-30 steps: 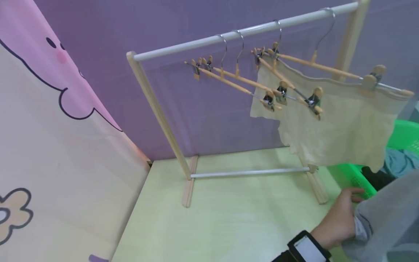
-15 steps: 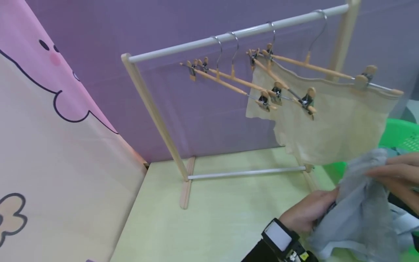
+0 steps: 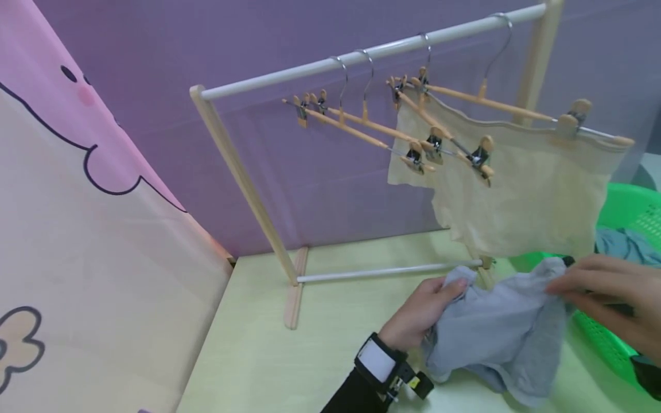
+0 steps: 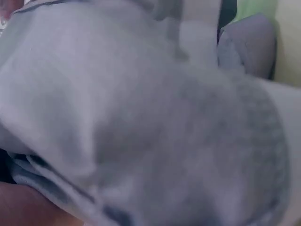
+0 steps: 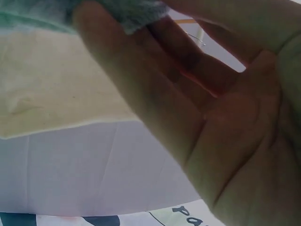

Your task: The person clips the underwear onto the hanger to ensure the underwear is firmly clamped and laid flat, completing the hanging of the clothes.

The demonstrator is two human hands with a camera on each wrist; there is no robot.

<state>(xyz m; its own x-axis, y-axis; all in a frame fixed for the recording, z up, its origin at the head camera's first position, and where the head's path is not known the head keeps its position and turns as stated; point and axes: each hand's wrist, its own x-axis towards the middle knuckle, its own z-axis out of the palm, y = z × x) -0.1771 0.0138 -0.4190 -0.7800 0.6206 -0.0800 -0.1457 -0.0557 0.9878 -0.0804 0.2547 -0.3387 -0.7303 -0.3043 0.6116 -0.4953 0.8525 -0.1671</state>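
Note:
Light grey shorts (image 3: 496,327) hang between both hands over the table, in front of the clothes rack's right foot. My left hand (image 3: 420,310) grips their upper left edge, thumb on top. At their upper right edge my right hand (image 3: 614,292) pinches the cloth between thumb and fingers. The left wrist view is mostly filled by the grey shorts (image 4: 155,122), with part of the left hand (image 4: 33,207) at lower left. In the right wrist view, the right hand (image 5: 188,108) holds a bit of cloth (image 5: 141,12) at the fingertips.
A wooden rack with a white top rail (image 3: 310,67) stands on the pale green table (image 3: 289,367). Several clip hangers (image 3: 361,129) hang there, one holding a beige cloth garment (image 3: 527,189). At right, a green basket (image 3: 630,201) contains blue-grey clothing (image 3: 625,244).
The grey shorts have moved left from beside the basket to in front of the rack. Both hands now hold their upper edge, spread apart; the left hand has moved left and up.

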